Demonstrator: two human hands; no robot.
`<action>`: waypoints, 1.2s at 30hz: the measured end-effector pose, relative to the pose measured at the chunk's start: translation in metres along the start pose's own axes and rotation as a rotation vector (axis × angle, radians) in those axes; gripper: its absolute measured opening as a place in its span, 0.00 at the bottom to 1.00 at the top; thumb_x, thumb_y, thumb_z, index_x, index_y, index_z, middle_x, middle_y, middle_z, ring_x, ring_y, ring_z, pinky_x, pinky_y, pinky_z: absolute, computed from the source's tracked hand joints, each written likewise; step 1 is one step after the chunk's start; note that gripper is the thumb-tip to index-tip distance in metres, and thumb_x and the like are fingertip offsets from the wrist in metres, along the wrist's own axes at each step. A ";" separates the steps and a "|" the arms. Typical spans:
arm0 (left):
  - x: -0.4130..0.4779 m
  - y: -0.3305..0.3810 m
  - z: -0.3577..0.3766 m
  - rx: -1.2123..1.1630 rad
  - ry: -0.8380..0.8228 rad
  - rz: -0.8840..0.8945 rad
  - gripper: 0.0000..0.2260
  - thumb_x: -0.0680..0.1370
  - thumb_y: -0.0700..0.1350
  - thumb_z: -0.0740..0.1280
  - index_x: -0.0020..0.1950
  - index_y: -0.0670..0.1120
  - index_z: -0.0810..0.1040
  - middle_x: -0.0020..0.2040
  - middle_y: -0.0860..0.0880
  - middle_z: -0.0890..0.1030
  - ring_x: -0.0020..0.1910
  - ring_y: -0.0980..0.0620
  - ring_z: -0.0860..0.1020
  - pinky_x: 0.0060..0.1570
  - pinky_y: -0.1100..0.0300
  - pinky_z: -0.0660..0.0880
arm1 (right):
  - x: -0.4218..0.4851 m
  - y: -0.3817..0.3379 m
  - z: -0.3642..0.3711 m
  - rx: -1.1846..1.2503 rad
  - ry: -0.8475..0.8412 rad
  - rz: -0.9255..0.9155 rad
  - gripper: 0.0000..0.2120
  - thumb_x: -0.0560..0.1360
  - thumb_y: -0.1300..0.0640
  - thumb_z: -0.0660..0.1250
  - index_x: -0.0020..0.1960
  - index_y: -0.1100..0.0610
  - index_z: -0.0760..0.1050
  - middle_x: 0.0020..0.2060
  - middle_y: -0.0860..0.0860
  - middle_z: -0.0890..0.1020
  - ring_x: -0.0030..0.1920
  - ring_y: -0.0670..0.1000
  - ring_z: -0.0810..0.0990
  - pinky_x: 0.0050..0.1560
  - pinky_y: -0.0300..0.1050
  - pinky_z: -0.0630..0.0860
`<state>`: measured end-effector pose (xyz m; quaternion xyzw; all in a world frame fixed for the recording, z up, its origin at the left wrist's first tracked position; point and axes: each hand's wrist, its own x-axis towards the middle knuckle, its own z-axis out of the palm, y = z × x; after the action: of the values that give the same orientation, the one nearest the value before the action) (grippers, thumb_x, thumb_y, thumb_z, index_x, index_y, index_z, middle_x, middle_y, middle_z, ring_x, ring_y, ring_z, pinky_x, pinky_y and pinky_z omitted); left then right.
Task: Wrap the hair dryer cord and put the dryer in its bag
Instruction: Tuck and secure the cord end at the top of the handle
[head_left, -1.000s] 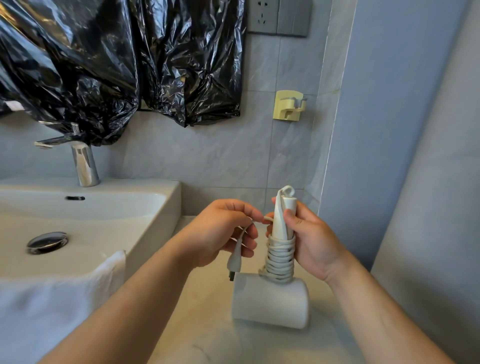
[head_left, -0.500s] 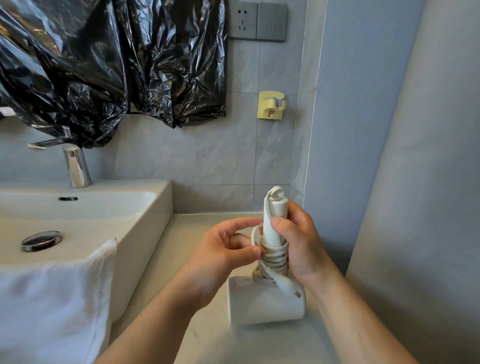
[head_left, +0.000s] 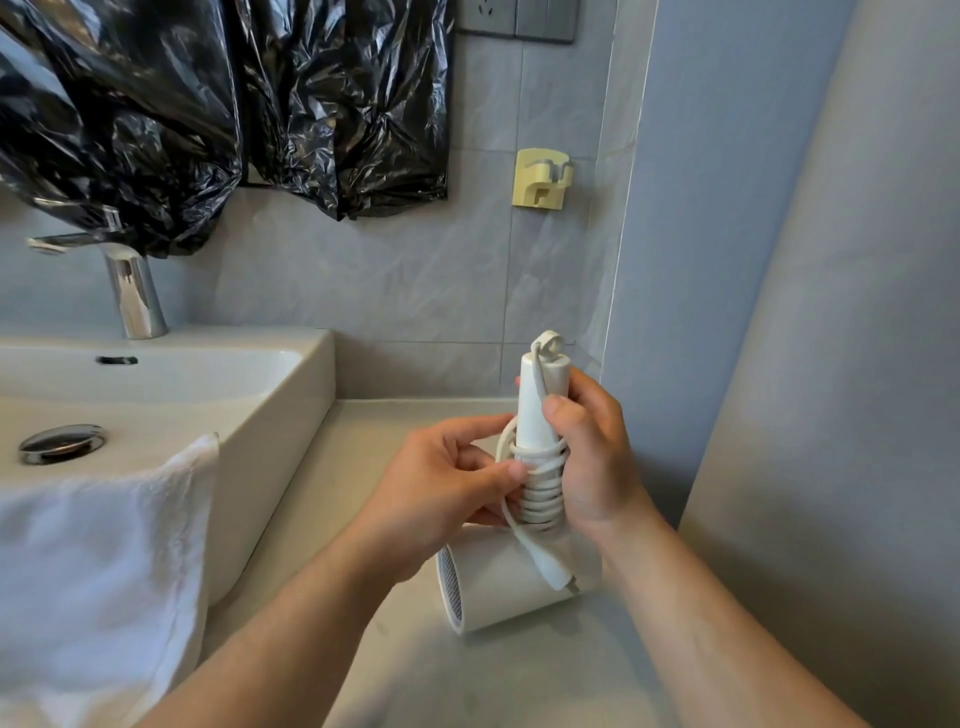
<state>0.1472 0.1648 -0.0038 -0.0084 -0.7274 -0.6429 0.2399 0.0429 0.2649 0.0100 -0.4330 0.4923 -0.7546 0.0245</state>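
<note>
Right hand (head_left: 589, 462) grips the hair dryer's (head_left: 501, 592) hard handle (head_left: 531, 415), the best spot; left fingers (head_left: 508, 474) pinch the bendy cord (head_left: 543, 501).

The pale stone countertop (head_left: 519, 686) carries a white basin (head_left: 291, 415) on its left. A white hair dryer (head_left: 498, 587) rests barrel-down near the blue wall (head_left: 727, 312).

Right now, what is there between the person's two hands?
The hair dryer handle, upright, with the cord coiled round its lower part, stands between the left hand and the right hand. The head view shows it.
</note>
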 end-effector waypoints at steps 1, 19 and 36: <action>0.000 -0.002 0.002 0.061 0.035 0.028 0.15 0.72 0.40 0.75 0.56 0.53 0.84 0.32 0.41 0.77 0.33 0.48 0.75 0.39 0.44 0.79 | -0.001 0.000 0.001 -0.013 0.013 -0.010 0.20 0.63 0.51 0.63 0.40 0.69 0.67 0.32 0.56 0.67 0.34 0.56 0.65 0.35 0.49 0.64; -0.006 -0.016 0.019 0.516 0.179 0.251 0.24 0.77 0.41 0.69 0.70 0.60 0.71 0.48 0.64 0.82 0.45 0.66 0.79 0.45 0.68 0.72 | -0.002 0.009 0.001 -0.043 0.117 -0.047 0.08 0.70 0.60 0.57 0.37 0.57 0.74 0.27 0.44 0.75 0.31 0.45 0.72 0.32 0.36 0.69; 0.001 -0.024 0.012 0.292 0.376 0.132 0.06 0.78 0.47 0.69 0.53 0.55 0.77 0.45 0.57 0.83 0.45 0.61 0.80 0.46 0.60 0.76 | 0.002 0.025 -0.012 0.135 -0.092 0.406 0.05 0.72 0.56 0.64 0.42 0.52 0.78 0.47 0.61 0.76 0.49 0.60 0.73 0.52 0.58 0.69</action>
<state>0.1348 0.1716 -0.0266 0.0988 -0.7530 -0.5041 0.4112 0.0236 0.2598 -0.0096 -0.3564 0.5160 -0.7449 0.2274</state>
